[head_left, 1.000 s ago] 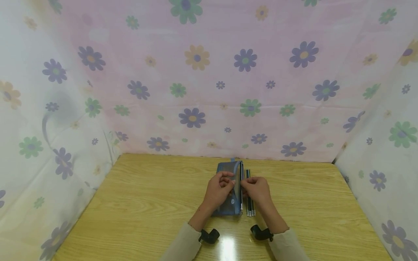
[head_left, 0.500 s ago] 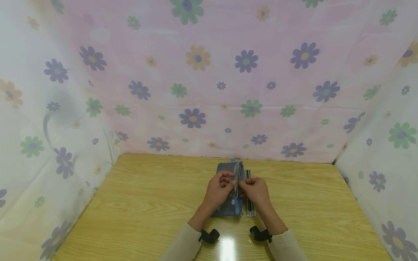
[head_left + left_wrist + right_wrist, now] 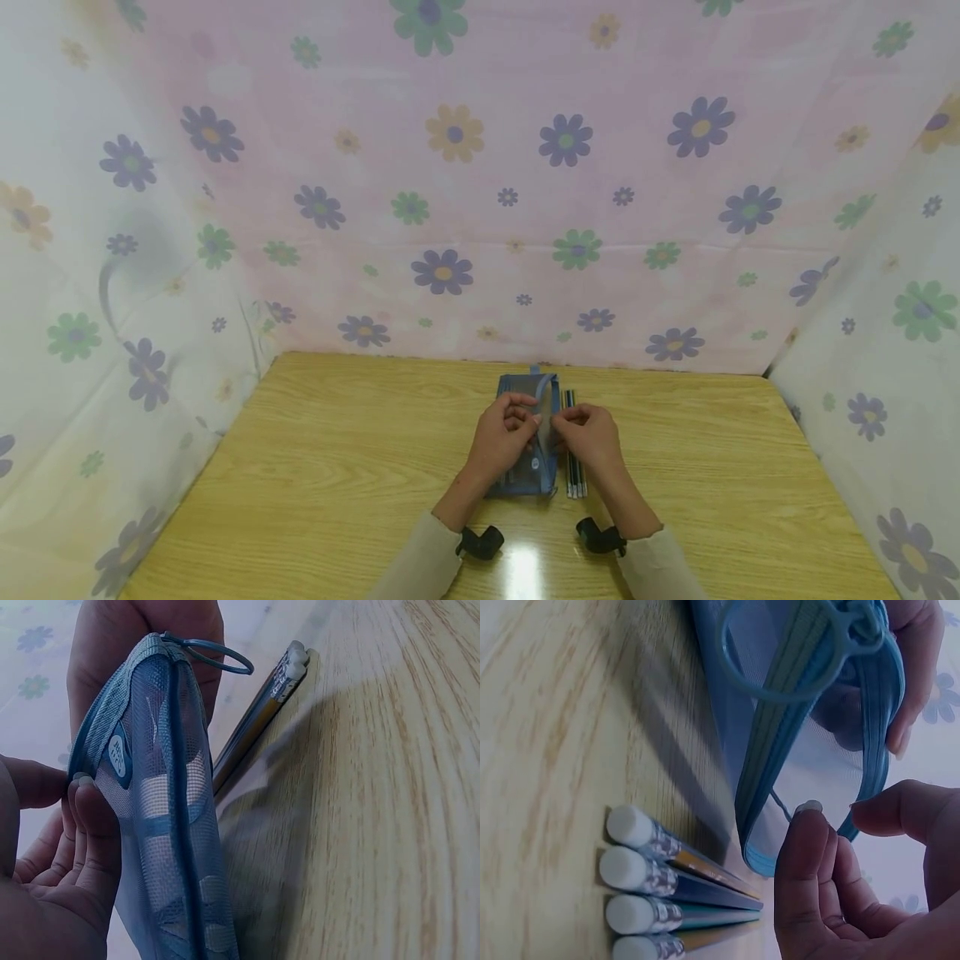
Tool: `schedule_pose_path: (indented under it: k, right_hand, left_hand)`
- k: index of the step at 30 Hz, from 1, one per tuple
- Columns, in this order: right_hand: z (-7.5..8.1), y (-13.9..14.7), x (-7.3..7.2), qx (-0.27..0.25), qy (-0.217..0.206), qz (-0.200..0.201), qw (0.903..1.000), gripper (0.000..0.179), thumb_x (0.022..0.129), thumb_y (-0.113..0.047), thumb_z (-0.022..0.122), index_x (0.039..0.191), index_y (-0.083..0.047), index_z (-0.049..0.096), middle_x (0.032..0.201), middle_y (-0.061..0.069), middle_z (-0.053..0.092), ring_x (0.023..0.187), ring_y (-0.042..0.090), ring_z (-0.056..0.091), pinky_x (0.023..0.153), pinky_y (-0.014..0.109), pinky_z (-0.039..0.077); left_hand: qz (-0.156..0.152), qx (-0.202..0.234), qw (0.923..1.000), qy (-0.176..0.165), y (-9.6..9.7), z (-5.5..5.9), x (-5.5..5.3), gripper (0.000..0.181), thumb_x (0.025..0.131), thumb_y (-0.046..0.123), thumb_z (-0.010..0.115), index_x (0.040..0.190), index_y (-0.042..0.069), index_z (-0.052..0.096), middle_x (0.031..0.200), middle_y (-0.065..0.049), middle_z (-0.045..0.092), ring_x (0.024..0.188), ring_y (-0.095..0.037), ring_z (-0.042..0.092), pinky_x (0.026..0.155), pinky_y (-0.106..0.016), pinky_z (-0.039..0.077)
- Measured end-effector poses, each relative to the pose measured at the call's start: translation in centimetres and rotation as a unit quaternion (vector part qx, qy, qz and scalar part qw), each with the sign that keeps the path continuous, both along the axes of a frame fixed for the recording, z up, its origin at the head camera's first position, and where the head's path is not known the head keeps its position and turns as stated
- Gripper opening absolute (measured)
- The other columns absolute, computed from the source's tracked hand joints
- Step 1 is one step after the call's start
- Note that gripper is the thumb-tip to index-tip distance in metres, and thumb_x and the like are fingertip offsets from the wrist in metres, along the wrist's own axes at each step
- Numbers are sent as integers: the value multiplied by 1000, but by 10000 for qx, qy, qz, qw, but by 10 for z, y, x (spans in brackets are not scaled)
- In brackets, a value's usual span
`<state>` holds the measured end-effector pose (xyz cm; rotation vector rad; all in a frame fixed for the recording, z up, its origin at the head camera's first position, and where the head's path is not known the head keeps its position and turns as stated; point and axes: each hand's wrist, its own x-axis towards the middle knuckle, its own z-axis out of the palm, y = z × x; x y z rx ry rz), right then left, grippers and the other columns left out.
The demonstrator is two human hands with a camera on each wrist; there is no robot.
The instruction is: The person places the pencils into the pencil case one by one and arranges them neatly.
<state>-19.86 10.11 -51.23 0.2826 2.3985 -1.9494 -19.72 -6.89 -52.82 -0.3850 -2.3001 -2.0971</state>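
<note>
A blue mesh pencil pouch (image 3: 517,482) lies on the table with its zip side gaping toward the right. My left hand (image 3: 501,437) pinches the near zip edge between thumb and finger, beside a small oval label (image 3: 118,756). At the opening is my right hand (image 3: 591,435), thumb and fingertips apart with nothing between them in the right wrist view. Those fingertips (image 3: 802,825) overlap the zip's rim there. Several pencils (image 3: 682,883) with white erasers lie side by side just right of the pouch, partly under the right hand. Pale and blue shapes show through the mesh.
A ring-shaped zip pull (image 3: 780,694) hangs at the pouch's near end. The wood-grain table (image 3: 360,450) ends at flower-printed cloth walls (image 3: 480,208) behind and on both sides. Black wrist camera mounts (image 3: 482,543) sit at both wrists.
A dark pencil held by the right hand at the opening has gone into the pouch and out of sight. The right hand has drawn slightly back to the right; the left stays put.
</note>
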Motion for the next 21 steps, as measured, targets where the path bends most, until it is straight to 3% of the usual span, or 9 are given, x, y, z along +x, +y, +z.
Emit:
schedule_pose_path:
  k: [8, 15, 21]
  right_hand:
    - [1, 6, 0, 451, 158, -37, 9989, 16, 94, -8, 73, 105, 4, 74, 88, 14, 72, 70, 26, 73, 64, 39, 64]
    - [2, 14, -1, 1388, 439, -136, 9892, 16, 91, -13, 75, 101, -1, 77, 87, 10, 75, 71, 20, 70, 59, 29, 56]
    - [-1, 21, -3, 1907, 598, -180, 9797, 18, 89, -13, 77, 103, -1, 78, 90, 11, 76, 77, 22, 70, 64, 32, 56]
  left_hand:
    - [77, -31, 9999, -85, 1, 5, 2, 30, 104, 6, 69, 131, -4, 62, 96, -16, 69, 75, -37, 68, 66, -54, 60]
    - [38, -114, 9999, -119, 0, 4, 0, 30, 103, 9, 70, 129, -5, 63, 94, -15, 69, 71, -18, 66, 64, -40, 62]
    - [0, -203, 9998, -46, -2, -1, -2, 30, 104, 11, 70, 130, -3, 64, 93, -9, 70, 71, -13, 66, 64, -30, 60]
